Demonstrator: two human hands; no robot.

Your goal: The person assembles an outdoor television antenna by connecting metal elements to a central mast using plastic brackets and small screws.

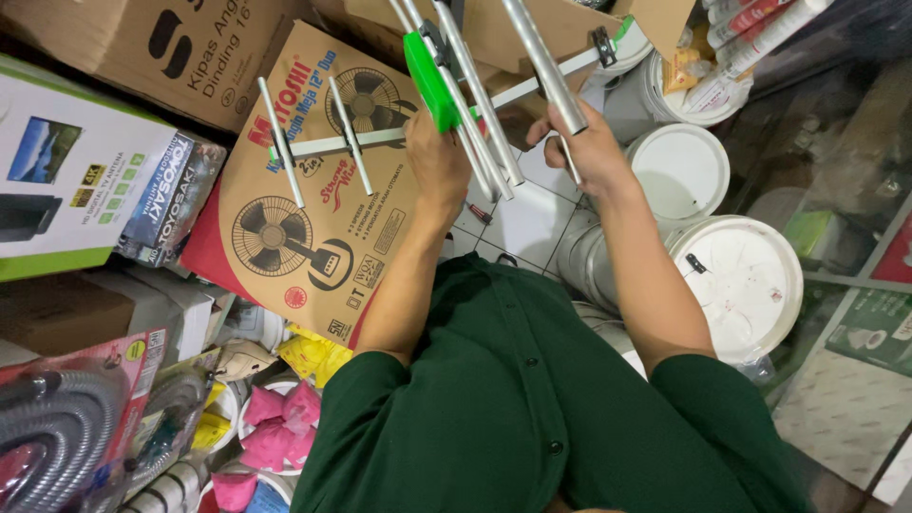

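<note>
Above two white buckets [741, 275], both hands, left hand [437, 157] and right hand [589, 142], grip clamped on one antenna [475, 104].

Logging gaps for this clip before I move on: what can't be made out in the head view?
- Antenna: its upper rods and green bracket run off the top edge.
- Left hand: its fingers are behind the bracket and rods, so the grip is hidden.
- Right hand: its palm faces away; how the fingers close on the rod is unclear.
- White buckets: lids shut, contents hidden.
- Floor tiles: mostly covered by the arms and fan box.
</note>
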